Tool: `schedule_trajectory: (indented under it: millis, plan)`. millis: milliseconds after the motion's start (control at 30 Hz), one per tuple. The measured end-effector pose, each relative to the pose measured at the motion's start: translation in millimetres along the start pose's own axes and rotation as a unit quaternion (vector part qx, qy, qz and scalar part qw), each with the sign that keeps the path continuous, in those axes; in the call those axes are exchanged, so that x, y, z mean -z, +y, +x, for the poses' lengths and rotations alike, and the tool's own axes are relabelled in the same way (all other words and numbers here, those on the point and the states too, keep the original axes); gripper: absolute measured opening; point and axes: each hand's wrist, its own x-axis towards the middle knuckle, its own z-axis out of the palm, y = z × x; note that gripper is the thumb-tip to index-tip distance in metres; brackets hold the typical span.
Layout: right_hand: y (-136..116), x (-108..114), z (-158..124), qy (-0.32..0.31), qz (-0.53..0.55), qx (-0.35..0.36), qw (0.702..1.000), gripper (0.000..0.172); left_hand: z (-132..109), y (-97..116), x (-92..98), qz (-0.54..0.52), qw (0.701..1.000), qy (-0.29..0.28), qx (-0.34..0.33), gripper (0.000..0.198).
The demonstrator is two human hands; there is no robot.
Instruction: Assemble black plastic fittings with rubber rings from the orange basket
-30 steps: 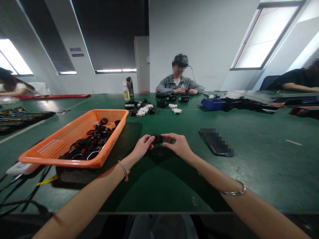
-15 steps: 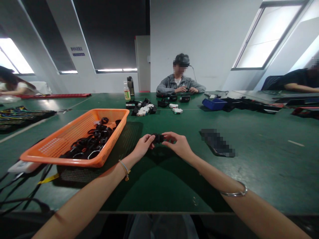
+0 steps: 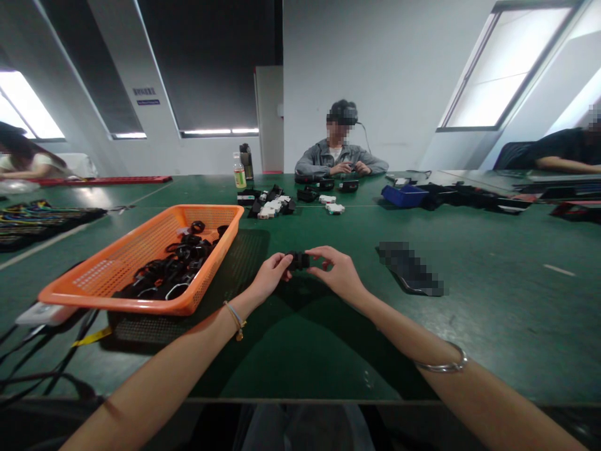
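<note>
Room: a pale wall (image 3: 385, 75) is seen behind the workplace, flanked by dark panels on the left and a bright window (image 3: 509, 69) on the right.
Table: a green tabletop (image 3: 493, 326) is spread across the whole width.
People: a co-worker in a grey jacket (image 3: 312, 161) is seated opposite, with both hands brought together; two more people are partly shown at the left and right edges.
Orange basket (image 3: 117, 305): it is placed left of the hands and is partly filled with black ring-like pieces (image 3: 183, 254).
Blue bin (image 3: 402, 196): it is set on the far right side, beside a row of dark items.
Far pile (image 3: 275, 205): black and white pieces are heaped together beyond the hands, near a bottle (image 3: 240, 173).
Left hand (image 3: 271, 275): the left end of a black part is pinched between thumb and fingers.
Right hand (image 3: 342, 275): thumb and index finger are curved about the right end; whether it is firmly gripped cannot be told.
Dark flat object (image 3: 408, 269): it is laid right of the right hand, well apart, its surface blurred.
Black part (image 3: 299, 260): it is held between both hands, above the table; its finer detail cannot be made out.
</note>
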Motion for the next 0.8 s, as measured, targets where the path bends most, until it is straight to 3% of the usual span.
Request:
schedule_trajectory:
  millis: [800]
  plan:
    - [-0.6, -0.4, -1.6, 0.002, -0.005, -0.003, 1.000, 0.030, -0.5, 0.1, 0.4, 0.006, 1.000, -0.003, -0.011, 0.037]
